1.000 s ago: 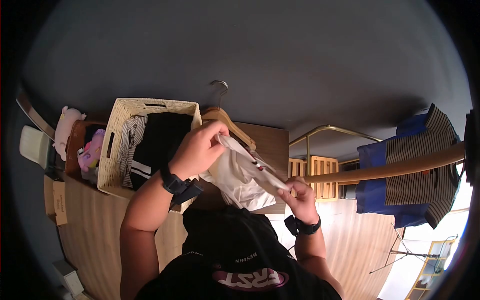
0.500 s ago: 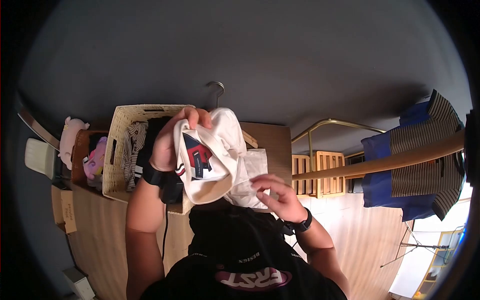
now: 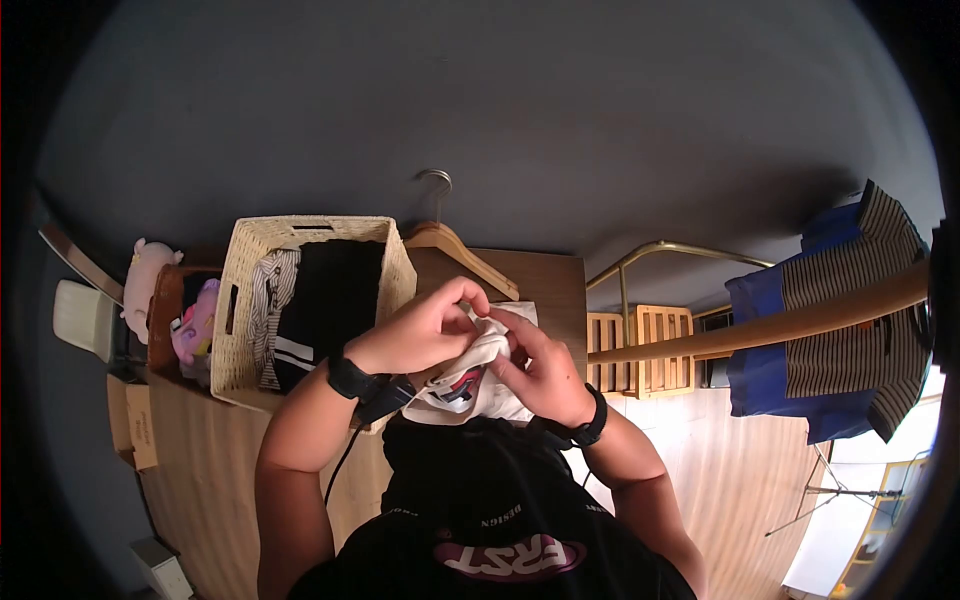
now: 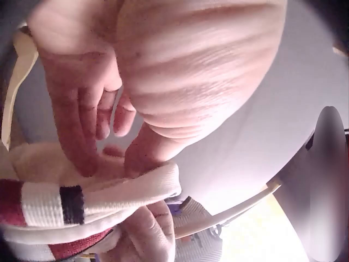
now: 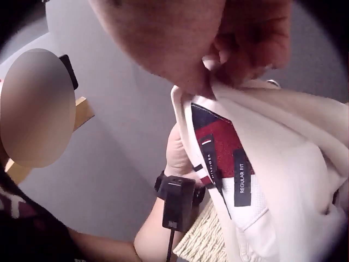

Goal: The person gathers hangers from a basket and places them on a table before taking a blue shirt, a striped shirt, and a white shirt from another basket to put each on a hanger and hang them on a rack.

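A white garment (image 3: 508, 395) with a striped collar (image 4: 43, 203) is bunched up between both hands over the brown table (image 3: 560, 290). My left hand (image 3: 420, 330) pinches the collar edge; in the left wrist view its thumb and fingertips meet at the fabric. My right hand (image 3: 548, 378) is close beside it, and in the right wrist view that hand (image 5: 218, 43) pinches the cloth above the red and navy neck panel (image 5: 221, 144) and the black label (image 5: 242, 177). Behind the hands lies a wooden hanger (image 3: 470, 258), its metal hook (image 3: 437, 182) against the wall.
A woven basket (image 3: 232, 370) with black and striped clothes stands at left. Past it are a brown basket (image 3: 160, 340) with a purple toy and a pink plush (image 3: 150, 285). At right are a wooden rail (image 3: 780, 335), a blue striped shirt (image 3: 830, 320) and slatted wooden racks (image 3: 665, 350).
The garment has come down from the raised left hand, its collar lower and folded. My right hand, apart from the collar half a second ago, has moved left and taken hold of the cloth.
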`<state>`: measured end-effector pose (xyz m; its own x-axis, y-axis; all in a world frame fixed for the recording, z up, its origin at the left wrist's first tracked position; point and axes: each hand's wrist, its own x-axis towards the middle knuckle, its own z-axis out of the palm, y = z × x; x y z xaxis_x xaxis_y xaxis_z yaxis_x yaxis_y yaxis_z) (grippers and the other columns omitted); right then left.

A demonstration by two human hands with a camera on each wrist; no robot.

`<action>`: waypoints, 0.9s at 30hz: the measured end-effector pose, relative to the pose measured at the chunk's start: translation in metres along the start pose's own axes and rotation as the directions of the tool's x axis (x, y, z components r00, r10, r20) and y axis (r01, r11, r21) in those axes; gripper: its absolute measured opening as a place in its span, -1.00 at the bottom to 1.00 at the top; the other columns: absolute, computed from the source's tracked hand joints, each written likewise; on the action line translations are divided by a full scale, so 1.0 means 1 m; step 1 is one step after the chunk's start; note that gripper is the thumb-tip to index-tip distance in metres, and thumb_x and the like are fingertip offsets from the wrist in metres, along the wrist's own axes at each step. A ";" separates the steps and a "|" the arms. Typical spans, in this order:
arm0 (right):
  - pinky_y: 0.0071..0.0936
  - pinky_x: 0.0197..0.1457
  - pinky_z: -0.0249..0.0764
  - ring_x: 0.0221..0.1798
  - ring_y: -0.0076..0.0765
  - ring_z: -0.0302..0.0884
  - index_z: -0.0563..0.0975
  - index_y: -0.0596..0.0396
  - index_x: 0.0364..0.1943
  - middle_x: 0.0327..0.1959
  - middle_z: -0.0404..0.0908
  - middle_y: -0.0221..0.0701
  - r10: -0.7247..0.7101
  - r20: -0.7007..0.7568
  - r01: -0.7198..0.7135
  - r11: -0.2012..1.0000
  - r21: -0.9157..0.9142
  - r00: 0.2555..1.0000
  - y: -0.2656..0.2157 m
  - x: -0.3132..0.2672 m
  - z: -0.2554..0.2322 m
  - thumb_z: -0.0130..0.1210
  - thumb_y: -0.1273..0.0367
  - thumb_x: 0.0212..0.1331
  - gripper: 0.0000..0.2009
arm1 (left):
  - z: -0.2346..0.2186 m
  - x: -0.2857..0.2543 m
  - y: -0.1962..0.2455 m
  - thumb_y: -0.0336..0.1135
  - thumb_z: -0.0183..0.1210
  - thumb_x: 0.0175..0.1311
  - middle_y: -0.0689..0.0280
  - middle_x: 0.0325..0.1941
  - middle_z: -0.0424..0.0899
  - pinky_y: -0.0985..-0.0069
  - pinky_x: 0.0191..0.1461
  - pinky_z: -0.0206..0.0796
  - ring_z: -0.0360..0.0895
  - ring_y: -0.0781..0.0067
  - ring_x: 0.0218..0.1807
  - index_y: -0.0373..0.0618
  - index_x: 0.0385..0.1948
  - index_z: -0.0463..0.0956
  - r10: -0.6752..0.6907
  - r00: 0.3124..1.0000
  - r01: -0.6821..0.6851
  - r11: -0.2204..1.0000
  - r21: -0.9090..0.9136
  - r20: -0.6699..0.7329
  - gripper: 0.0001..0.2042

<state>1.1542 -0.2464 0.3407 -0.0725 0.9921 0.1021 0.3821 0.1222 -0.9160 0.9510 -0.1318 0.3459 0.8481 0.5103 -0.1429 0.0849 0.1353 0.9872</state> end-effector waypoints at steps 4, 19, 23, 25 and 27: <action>-0.58 -0.31 0.51 -0.40 -0.59 0.59 0.61 0.25 -0.03 -0.40 0.68 -0.39 0.176 -0.092 -0.154 0.966 0.206 0.980 0.013 -0.004 -0.001 0.18 0.44 0.35 -0.80 | -0.002 0.007 -0.017 -0.26 0.20 0.48 0.37 -0.15 0.61 0.57 -0.03 0.41 0.56 0.63 -0.10 -0.18 0.08 0.40 0.047 0.993 -0.036 0.995 0.094 -0.112 -0.71; -0.60 -0.18 0.39 -0.30 -0.64 0.46 0.55 0.08 0.03 -0.33 0.51 -0.57 0.395 -0.315 -0.198 0.838 0.508 0.863 0.077 0.009 -0.050 0.05 0.39 0.40 -0.80 | 0.002 -0.005 -0.030 -0.19 0.17 0.37 -0.05 -0.23 0.72 0.22 0.00 0.49 0.69 -0.06 -0.14 -0.31 -0.11 0.61 -0.167 0.939 -0.087 0.731 0.677 0.300 -0.68; -0.54 -0.13 0.45 -0.24 -0.58 0.51 0.58 0.19 -0.01 -0.32 0.59 -0.47 0.447 -0.162 -0.372 0.860 0.349 0.880 0.118 0.037 -0.038 0.18 0.30 0.36 -0.74 | 0.002 -0.007 -0.011 -0.25 0.14 0.35 -0.11 -0.21 0.70 0.18 0.03 0.49 0.68 -0.10 -0.10 -0.35 -0.20 0.60 -0.186 0.945 -0.068 0.691 0.720 0.268 -0.73; -0.49 -0.08 0.50 -0.20 -0.50 0.56 0.59 0.24 0.00 -0.25 0.65 -0.41 0.374 -0.064 -0.364 0.922 0.134 0.925 0.142 0.057 -0.021 0.21 0.31 0.34 -0.71 | -0.002 -0.008 -0.017 -0.26 0.14 0.34 -0.12 -0.21 0.70 0.16 0.04 0.49 0.68 -0.13 -0.08 -0.35 -0.22 0.60 -0.103 0.967 -0.099 0.691 0.716 0.233 -0.74; -0.40 0.06 0.55 -0.07 -0.38 0.66 0.63 0.21 0.00 -0.14 0.73 -0.31 0.377 0.009 -0.377 0.926 -0.010 0.926 0.165 0.077 -0.008 0.26 0.34 0.26 -0.70 | -0.005 -0.009 -0.022 -0.31 0.13 0.31 -0.11 -0.17 0.70 0.12 0.09 0.47 0.66 -0.15 -0.05 -0.34 -0.17 0.59 -0.043 0.974 -0.126 0.718 0.685 0.224 -0.75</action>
<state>1.2187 -0.1500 0.2008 0.0680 0.9648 -0.2541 0.3902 -0.2601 -0.8832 0.9389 -0.1350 0.3252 0.9392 0.3005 -0.1660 0.3126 -0.5486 0.7755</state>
